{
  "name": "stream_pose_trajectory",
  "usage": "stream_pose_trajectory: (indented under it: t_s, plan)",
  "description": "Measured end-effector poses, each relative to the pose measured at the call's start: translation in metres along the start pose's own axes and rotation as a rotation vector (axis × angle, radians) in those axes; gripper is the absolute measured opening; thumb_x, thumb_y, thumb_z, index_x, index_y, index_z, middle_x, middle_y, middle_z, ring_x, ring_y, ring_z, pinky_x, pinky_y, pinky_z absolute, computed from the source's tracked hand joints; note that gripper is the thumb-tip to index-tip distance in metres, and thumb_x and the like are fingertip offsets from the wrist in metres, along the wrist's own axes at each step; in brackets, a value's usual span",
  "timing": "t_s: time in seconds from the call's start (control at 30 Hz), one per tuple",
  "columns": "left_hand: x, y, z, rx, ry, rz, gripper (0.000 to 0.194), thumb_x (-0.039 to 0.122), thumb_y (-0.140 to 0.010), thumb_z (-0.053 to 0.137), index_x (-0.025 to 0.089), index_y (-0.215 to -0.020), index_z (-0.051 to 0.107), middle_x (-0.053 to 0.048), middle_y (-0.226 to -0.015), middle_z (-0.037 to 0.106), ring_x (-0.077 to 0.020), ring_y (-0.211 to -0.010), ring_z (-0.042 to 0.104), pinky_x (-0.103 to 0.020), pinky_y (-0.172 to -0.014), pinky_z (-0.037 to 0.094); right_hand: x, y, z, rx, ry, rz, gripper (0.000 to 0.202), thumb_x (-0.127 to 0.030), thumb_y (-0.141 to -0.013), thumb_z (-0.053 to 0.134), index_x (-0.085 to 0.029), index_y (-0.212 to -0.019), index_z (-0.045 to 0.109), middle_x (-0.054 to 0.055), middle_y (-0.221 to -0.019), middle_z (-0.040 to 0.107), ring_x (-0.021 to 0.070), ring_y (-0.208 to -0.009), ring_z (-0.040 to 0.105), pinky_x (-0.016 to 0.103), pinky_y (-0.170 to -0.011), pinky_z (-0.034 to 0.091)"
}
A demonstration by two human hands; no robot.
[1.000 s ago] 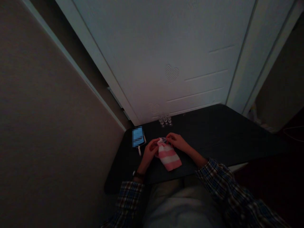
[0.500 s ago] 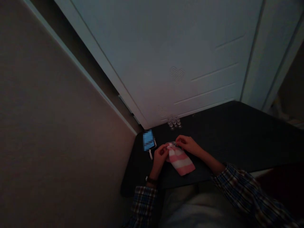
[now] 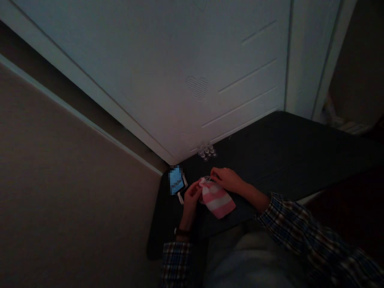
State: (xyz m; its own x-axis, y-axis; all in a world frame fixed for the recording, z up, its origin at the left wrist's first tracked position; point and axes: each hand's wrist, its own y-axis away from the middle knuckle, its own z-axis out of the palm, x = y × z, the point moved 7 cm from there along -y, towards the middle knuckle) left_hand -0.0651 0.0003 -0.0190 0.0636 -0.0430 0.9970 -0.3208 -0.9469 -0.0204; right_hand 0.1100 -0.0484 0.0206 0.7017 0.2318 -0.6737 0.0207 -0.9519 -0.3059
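A pink and white striped cloth drawstring pouch (image 3: 218, 200) lies on the dark tabletop, its gathered neck at the upper left and its flat bottom towards the lower right. My left hand (image 3: 192, 196) is closed on the neck from the left side. On the other side, my right hand (image 3: 225, 178) pinches near the neck, where a thin pale drawstring (image 3: 207, 178) loops. Dim light blurs the fingertips and the exact grip on the cord.
A phone with a lit blue screen (image 3: 176, 180) lies left of my left hand. Several small clear glass-like pieces (image 3: 207, 151) stand at the back of the black table (image 3: 294, 152). Behind rises a white panel with heart reliefs (image 3: 144, 80); a wall (image 3: 60, 180) borders the left.
The camera view has tilted and shifted, moving the scene leftwards. My right hand has drawn slightly up from the pouch neck, and the pale cord loop shows more. My left hand keeps its hold.
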Motion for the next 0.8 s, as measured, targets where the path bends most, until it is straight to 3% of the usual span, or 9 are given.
stream_pose_trajectory:
  t_s: [0.27,0.8]
  plan:
    - [0.002,-0.001,0.004,-0.021,-0.073,-0.006,0.038,0.028,-0.063,0.070,0.014,-0.097,0.062,0.004,-0.061,0.054,-0.0076,-0.052,0.049,-0.017,-0.048,0.038,-0.004,0.003,0.002,-0.061,0.117,-0.027,0.020,-0.033,-0.089,0.040,-0.022,-0.099,0.054,0.003,-0.088,0.065,0.0158,-0.081,0.059,0.023,-0.065,0.034]
    - [0.004,0.001,0.009,-0.084,-0.146,0.122,0.034,0.035,-0.067,0.064,0.013,-0.093,0.062,0.004,-0.058,0.051,-0.0093,-0.051,0.049,-0.019,-0.047,0.039,-0.013,0.009,0.008,-0.039,-0.081,-0.103,0.021,-0.032,-0.087,0.046,-0.020,-0.101,0.054,0.002,-0.083,0.061,0.0127,-0.069,0.054,0.022,-0.062,0.036]
